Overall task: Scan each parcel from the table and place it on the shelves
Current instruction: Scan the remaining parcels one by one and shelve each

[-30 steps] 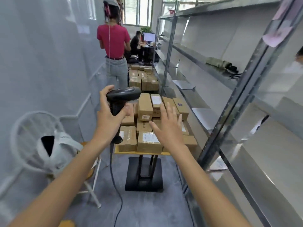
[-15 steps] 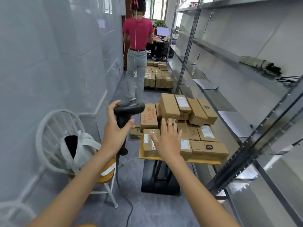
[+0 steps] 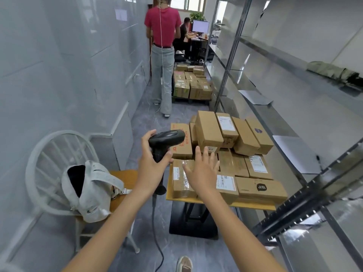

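Several brown cardboard parcels (image 3: 208,132) lie stacked on a small yellow-topped table (image 3: 255,206) in the aisle. My left hand (image 3: 152,165) grips the handle of a black corded barcode scanner (image 3: 167,136), held just left of the table with its head pointing at the pile. My right hand (image 3: 202,169) hovers with fingers spread over the front-left parcels, above a taped parcel (image 3: 181,179); I cannot tell whether it touches one. Metal shelves (image 3: 290,134) run along the right side.
A white chair (image 3: 59,154) with a white bag (image 3: 92,191) stands at the left. A person in a red top (image 3: 163,55) stands further down the aisle beside more parcels on a pallet (image 3: 190,85). Another person sits at a desk behind. Flat grey sheets lie on the shelves.
I have come closer to the table and the view has tilted down. My right hand has reached further out over the front parcels. The scanner stays in my left hand.
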{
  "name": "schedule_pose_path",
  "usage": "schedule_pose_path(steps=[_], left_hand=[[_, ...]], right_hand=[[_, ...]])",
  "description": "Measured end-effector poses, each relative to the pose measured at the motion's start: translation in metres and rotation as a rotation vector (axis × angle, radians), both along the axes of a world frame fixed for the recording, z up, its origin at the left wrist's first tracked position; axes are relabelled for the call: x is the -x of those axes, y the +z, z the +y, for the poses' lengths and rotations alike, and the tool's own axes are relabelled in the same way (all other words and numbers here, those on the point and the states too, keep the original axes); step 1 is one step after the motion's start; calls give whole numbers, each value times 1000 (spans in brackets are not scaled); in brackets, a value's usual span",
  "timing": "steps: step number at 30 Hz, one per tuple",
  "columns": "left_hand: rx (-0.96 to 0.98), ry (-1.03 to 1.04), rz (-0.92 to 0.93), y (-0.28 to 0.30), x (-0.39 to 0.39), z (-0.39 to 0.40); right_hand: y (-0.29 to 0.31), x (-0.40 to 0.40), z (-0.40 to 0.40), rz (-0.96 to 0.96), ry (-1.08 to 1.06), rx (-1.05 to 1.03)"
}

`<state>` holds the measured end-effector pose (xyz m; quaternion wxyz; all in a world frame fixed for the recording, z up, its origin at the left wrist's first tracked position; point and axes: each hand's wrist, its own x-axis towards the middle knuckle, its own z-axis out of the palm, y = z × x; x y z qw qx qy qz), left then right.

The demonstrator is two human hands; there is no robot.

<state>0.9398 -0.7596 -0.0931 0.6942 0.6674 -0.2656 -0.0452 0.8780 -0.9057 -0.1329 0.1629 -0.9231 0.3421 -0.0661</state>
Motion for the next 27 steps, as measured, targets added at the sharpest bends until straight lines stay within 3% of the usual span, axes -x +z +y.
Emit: schedule_pose_path(steps=[16,27], left_hand=[[-115,62,146,-31,-80,-163],[-128,85,253,-48,-103,-210]], right_hand=[[-45,-116,-192,92,-20,-127],[-71,-165,-247,176,-116,-221]])
